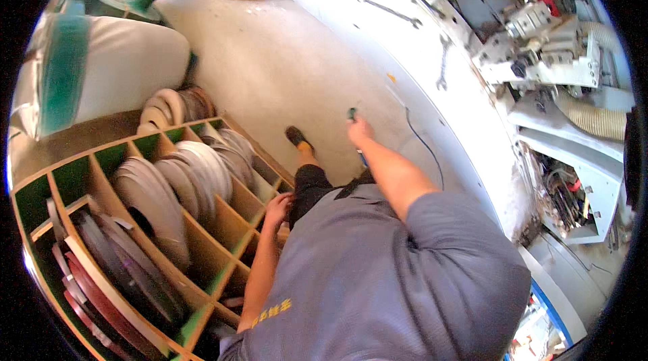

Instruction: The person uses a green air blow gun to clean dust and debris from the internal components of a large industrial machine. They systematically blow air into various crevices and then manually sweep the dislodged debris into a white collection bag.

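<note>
Now, right of the rack [208, 252], my right hand [360, 130] grips a small dark-green object [352, 113]; left hand [277, 211], grip I can't tell.

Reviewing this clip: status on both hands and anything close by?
Right hand: holding small dark object, kind unclear. Left hand: beside wooden rack of rolls, contact unclear. Dark cable right of right hand, apart from it.

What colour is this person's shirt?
The shirt is grey, with small yellow lettering; the head view shows it best.

Right fingers [358, 126] hold a dark object [352, 113] — coils [150, 193] stand in compartments [241, 224].
</note>
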`<action>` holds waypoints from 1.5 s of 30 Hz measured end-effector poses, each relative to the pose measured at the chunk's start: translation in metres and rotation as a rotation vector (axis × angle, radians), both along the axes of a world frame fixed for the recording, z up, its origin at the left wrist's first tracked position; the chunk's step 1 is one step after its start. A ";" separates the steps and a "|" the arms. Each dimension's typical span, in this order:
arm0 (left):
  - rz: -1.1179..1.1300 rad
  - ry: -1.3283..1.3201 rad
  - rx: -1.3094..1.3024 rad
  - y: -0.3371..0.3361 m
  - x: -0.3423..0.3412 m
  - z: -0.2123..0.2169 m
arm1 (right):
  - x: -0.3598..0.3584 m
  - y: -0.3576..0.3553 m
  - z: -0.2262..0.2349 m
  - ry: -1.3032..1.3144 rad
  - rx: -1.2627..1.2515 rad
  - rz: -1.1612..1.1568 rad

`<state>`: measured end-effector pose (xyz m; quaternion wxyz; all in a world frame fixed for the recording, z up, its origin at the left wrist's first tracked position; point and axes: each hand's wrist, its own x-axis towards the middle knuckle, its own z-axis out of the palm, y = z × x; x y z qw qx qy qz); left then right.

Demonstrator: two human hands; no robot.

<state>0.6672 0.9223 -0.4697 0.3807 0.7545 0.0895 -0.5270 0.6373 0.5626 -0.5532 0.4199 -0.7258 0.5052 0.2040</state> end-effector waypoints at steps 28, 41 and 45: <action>-1.323 -0.452 -0.268 -0.243 0.503 0.242 | 0.391 -0.099 0.179 -0.250 -0.797 0.437; -1.265 -1.032 0.696 -0.031 1.086 -0.035 | 0.303 -0.002 0.081 0.208 -0.292 -0.050; -0.361 -0.663 0.534 -0.044 1.204 -0.023 | 0.296 0.091 0.099 0.297 -0.024 -0.227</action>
